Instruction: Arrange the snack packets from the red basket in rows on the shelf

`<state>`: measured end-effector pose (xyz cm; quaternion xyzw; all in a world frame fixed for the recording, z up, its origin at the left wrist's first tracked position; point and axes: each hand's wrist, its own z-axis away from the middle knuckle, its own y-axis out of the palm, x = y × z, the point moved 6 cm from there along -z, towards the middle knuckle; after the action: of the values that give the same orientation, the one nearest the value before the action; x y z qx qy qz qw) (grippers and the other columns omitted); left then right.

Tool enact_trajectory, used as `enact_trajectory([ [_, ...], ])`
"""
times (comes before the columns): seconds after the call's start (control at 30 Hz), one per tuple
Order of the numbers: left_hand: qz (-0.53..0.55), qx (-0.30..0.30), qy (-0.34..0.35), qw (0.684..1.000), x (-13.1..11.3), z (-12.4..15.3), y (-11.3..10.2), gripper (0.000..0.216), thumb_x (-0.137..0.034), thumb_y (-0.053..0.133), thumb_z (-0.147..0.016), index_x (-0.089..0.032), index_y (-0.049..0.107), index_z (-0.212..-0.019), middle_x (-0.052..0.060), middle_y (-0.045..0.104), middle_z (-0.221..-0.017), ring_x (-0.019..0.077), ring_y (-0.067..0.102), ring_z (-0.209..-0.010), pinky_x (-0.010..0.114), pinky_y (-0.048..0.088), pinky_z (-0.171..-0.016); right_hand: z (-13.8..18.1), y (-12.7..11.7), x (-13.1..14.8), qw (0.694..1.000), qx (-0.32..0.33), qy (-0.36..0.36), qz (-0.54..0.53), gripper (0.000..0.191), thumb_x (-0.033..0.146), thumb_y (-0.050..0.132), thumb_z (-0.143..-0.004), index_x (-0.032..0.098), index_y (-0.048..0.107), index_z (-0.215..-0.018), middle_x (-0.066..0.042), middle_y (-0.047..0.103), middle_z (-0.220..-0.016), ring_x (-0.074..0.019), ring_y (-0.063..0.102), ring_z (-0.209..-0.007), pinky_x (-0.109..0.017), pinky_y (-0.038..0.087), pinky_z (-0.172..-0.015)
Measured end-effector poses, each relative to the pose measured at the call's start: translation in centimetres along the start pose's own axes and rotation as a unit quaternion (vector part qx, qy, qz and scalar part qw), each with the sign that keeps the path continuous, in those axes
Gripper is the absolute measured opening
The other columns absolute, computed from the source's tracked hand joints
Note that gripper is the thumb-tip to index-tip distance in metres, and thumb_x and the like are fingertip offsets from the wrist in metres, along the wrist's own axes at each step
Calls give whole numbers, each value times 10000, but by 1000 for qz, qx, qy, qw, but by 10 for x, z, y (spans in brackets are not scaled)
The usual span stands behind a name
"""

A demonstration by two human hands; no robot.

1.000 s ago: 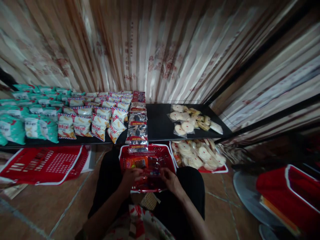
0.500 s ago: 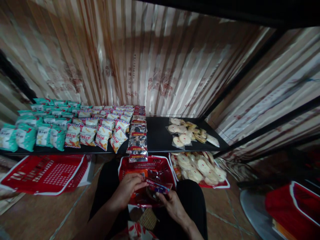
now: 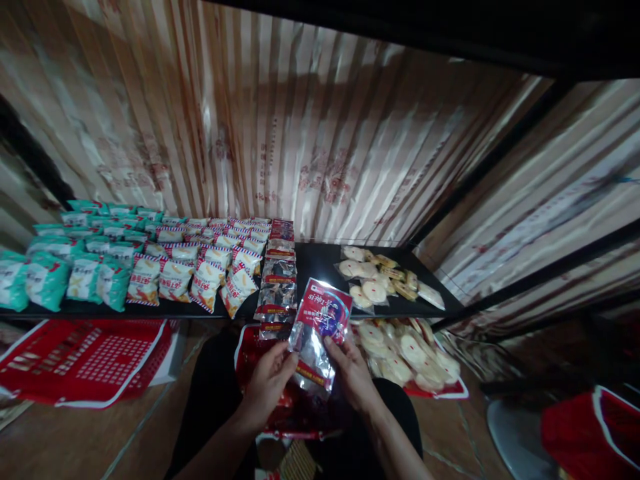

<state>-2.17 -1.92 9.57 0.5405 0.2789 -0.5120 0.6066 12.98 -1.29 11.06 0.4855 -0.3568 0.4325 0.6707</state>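
Black shelf (image 3: 320, 267), snack rows (image 3: 200, 280) along front edge. Left hand (image 3: 267, 387), right hand (image 3: 353, 377) pinch packet (image 3: 320, 327) over basket (image 3: 243, 350); likely shelving step, next needs bare shelf strip.

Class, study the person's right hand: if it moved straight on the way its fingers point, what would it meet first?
The red-and-silver packet, which the right hand holds at its lower edge. Beyond the packet, the line probably leads to the bare part of the black shelf, though depth is unclear.
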Motion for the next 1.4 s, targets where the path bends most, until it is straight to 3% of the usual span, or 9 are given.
enact_trajectory([
  [0.2,-66,-78,44,994,-7,-27,-5,340,-413,595,-760,-147,633,-968,99,699,-971,246,644,-928,337,493,-832,-49,13,10,995,-38,-70,66,433,478,727,-675,204,580,-977,-19,701,-806,-174,644,-657,-290,514,-604],
  [0.4,-19,-190,102,976,-29,-68,-10,510,-238,630,-729,-182,513,-1222,116,583,-1257,222,569,-1126,336,442,-962,-122,22,29,975,-90,-169,111,636,472,744,-608,199,528,-1141,-23,695,-859,-176,647,-712,-304,530,-654],
  [0.57,48,-195,89,976,-30,-95,-8,648,-162,590,-734,-199,375,-1345,120,601,-1223,199,622,-1044,331,494,-907,-171,41,44,962,-84,-182,185,703,382,689,-667,189,442,-1297,-7,682,-800,-174,642,-681,-293,527,-618],
  [0.67,59,-213,80,972,-29,-103,-9,644,-137,569,-726,-184,388,-1342,138,589,-1229,201,629,-1037,323,497,-906,-193,49,50,958,-78,-177,214,737,358,658,-685,181,394,-1350,20,649,-705,-164,621,-601,-274,512,-553],
  [0.77,73,-222,90,968,-29,-112,-9,582,-135,564,-704,-196,477,-1276,138,450,-1386,217,605,-1091,310,490,-921,-212,53,56,944,-68,-208,246,648,344,626,-706,204,455,-1314,5,669,-773,-163,629,-647,-280,522,-598],
  [0.87,77,-206,113,969,-31,-120,-6,499,-158,559,-691,-210,561,-1188,93,232,-1523,249,564,-1155,298,495,-920,-226,55,61,923,-70,-241,293,498,334,590,-732,199,564,-1211,-26,694,-912,-170,641,-759,-304,523,-723],
  [0.93,73,-206,127,968,-33,-125,-6,472,-166,551,-692,-208,582,-1161,78,189,-1540,262,535,-1191,301,490,-933,-233,56,64,909,-76,-248,327,446,326,574,-742,180,604,-1163,-41,698,-956,-173,639,-792,-314,511,-778],
  [1.17,-21,-216,147,965,-38,-133,-11,462,-171,498,-765,-187,551,-1223,75,250,-1524,238,410,-1306,311,400,-1043,-247,71,68,872,-62,-242,420,401,288,549,-772,192,618,-1155,-35,695,-993,-175,633,-863,-319,485,-845],
  [1.4,-50,-227,143,962,-34,-140,-17,452,-162,498,-771,-188,566,-1218,64,306,-1503,226,391,-1319,314,367,-1071,-239,84,73,762,-73,-214,607,371,278,494,-837,230,607,-1187,-71,634,-1071,-194,605,-947,-288,459,-849],
])
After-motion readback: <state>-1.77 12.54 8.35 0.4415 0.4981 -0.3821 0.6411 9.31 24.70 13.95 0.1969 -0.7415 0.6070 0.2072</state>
